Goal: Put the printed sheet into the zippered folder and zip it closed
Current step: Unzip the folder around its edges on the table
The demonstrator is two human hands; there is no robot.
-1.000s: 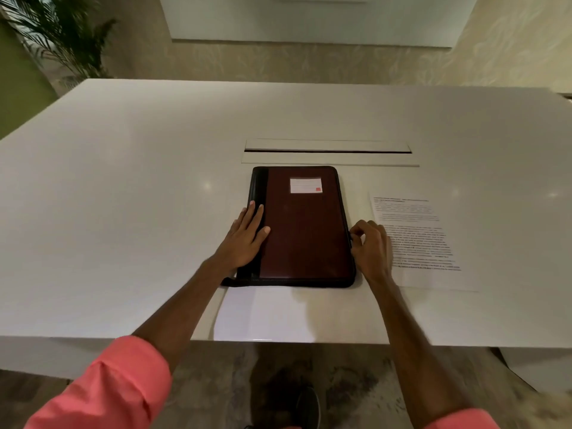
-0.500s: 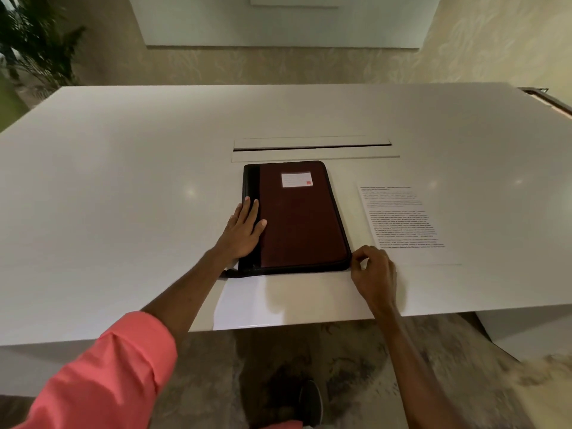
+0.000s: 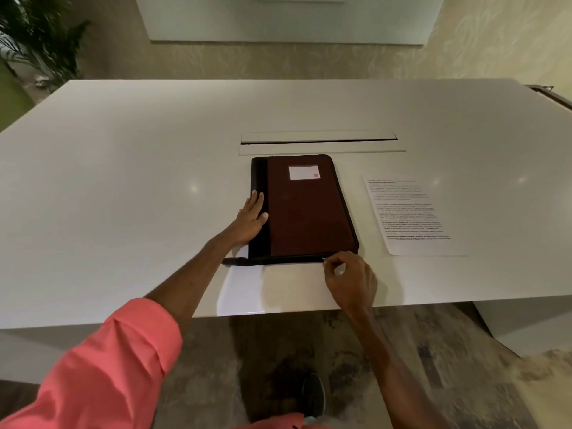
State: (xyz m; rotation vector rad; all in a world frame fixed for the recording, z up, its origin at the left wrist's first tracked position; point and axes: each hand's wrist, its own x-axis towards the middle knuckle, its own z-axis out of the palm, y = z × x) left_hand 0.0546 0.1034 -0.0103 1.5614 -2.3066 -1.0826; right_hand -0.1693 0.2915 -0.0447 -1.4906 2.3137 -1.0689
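A dark red zippered folder [image 3: 305,212] with a black spine and a white label lies flat and closed on the white table [image 3: 123,196]. My left hand [image 3: 251,219] presses flat on its left edge, fingers spread. Pinched fingers of my right hand [image 3: 349,278] hold the zipper pull [image 3: 323,259] on the folder's near edge, just left of the near right corner. The printed sheet [image 3: 410,213] lies flat on the table to the right of the folder, apart from both hands.
A long cable slot [image 3: 318,140] is set into the table just behind the folder. A potted plant [image 3: 37,41] stands at the far left. The table's near edge [image 3: 278,311] runs below my right hand, with my shoe [image 3: 312,394] on the floor beneath.
My right hand slid down the folder's right side, rounded the near right corner and now sits on the near edge. My left hand stayed on the spine.
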